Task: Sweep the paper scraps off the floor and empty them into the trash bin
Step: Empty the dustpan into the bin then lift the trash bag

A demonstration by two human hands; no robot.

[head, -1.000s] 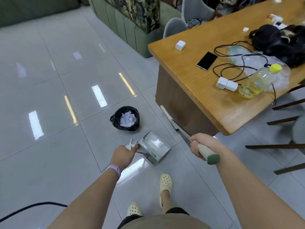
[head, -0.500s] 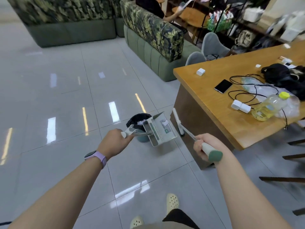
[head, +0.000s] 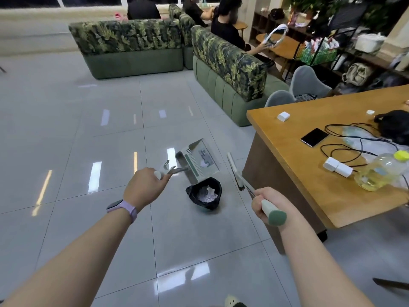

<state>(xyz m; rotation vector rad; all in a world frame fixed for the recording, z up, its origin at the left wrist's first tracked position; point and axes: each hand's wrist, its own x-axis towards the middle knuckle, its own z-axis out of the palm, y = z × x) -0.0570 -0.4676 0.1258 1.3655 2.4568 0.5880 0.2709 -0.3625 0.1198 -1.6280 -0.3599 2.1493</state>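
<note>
A: What are the hands doing?

B: They are apart. The left hand (head: 145, 189) grips the handle of the dustpan (head: 197, 161), fingers curled round it, and holds the pan in the air, tipped, just above and beyond the bin (head: 204, 193). The right hand (head: 266, 208) is wrapped round the pale grip of the broom (head: 238, 175), whose green end cap sticks out toward the camera. The broom runs away from the hand, its head raised beside the near left corner of the table (head: 309, 173).

A: And the scraps?

B: White scraps (head: 207, 194) lie inside the black-lined bin, which stands on the floor (head: 88, 140) between the two hands. One pale bit (head: 203, 164) shows in the pan; I cannot tell whether it is paper or a label.

A: What else is about?

B: On the table at right: a phone (head: 314, 137), black cables (head: 354, 142), a white adapter (head: 337, 167), a bottle (head: 380, 171) of yellow liquid and a small white box (head: 283, 116). Far off stand green leaf-print sofas (head: 132, 47) with people seated beyond them. The left wrist wears a lilac band (head: 125, 208).
</note>
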